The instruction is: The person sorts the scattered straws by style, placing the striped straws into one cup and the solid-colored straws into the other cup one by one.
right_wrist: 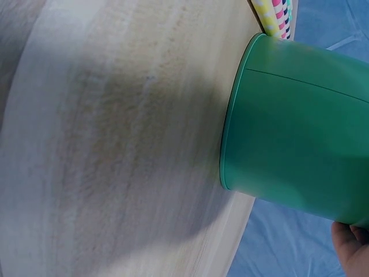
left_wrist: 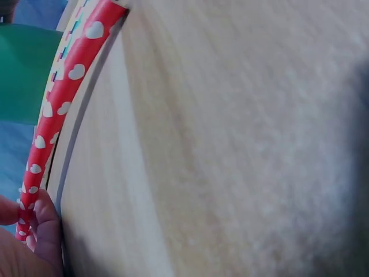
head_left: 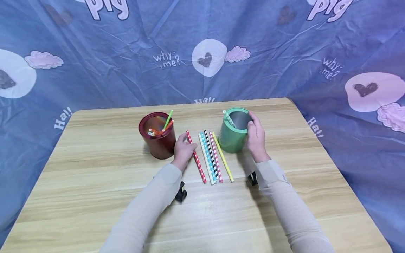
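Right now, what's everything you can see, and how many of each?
Table: one, light wood, foreground
Backdrop: one, blue with printed hearts, clouds and words, behind the table
Red container: one, dark red, on the table
Green container: one, green, right of the red container
Straws in the red container: several, some green or orange, too bunched to count
Striped straw: at least one, green and white, in the green container
Loose straws: five, white, blue, black-striped, pink-striped, yellow, between the containers
Heart straw: one, red with white hearts, left of the loose straws
Sleeves: two, pale, on the arms
Left hand: one, bare, pinching the heart straw
Right hand: one, bare, gripping the green container
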Demonstrator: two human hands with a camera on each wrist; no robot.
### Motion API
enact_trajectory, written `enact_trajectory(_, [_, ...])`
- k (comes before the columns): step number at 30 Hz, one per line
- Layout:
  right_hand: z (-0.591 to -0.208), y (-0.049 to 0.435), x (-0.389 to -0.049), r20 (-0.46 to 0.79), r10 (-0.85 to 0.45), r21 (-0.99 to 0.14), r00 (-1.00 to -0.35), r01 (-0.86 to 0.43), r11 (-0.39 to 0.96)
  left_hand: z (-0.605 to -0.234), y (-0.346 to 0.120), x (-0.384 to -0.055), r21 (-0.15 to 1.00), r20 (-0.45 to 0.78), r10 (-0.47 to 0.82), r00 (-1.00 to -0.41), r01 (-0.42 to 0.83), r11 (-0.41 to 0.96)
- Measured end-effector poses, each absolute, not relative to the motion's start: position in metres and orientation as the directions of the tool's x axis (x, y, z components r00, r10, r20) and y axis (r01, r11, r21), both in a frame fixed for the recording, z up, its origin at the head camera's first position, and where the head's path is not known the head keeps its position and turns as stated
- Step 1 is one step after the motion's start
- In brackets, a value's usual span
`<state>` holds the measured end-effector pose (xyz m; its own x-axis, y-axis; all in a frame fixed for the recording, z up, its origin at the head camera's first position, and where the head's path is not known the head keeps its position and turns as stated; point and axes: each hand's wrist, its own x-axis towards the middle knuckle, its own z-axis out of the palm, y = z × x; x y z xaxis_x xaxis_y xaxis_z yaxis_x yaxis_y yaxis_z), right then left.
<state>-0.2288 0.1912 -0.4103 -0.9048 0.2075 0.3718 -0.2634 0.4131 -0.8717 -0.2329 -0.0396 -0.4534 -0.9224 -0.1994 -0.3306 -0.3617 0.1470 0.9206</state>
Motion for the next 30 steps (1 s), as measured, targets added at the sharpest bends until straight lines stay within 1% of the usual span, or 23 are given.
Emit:
enact_trajectory(8, [-0.412,0.192,-0.228,0.38,0.208,-0.865,-0.901,-0.266,0.426,-0.457,-0.036,-0.231,0.919,-0.393,-0.107,-0.913,-0.387,-0.075])
enact_trajectory(12, [-0.412,0.191,-0.228,0.379,0.209,-0.867,-0.901,-0.268,0.42,-0.457,-0.032,-0.228,0.901,-0.423,-0.069,-0.904,-0.411,-0.136])
enact_trajectory(17, [-0.412,0.192,-0.229,0.391,0.202,-0.863,-0.898,-0.282,0.418,-0.455,-0.028,-0.225,0.892,-0.432,-0.04,-0.901,-0.42,-0.17])
enact_trajectory(25, [-0.411,0.193,-0.229,0.393,0.195,-0.86,-0.899,-0.284,0.425,-0.445,-0.021,-0.223,0.902,-0.392,-0.015,-0.92,-0.381,-0.204])
enact_trajectory(30, [-0.396,0.186,-0.22,0.393,0.19,-0.866,-0.9,-0.292,0.407,-0.439,-0.016,-0.221,0.901,-0.381,-0.013,-0.924,-0.368,-0.231])
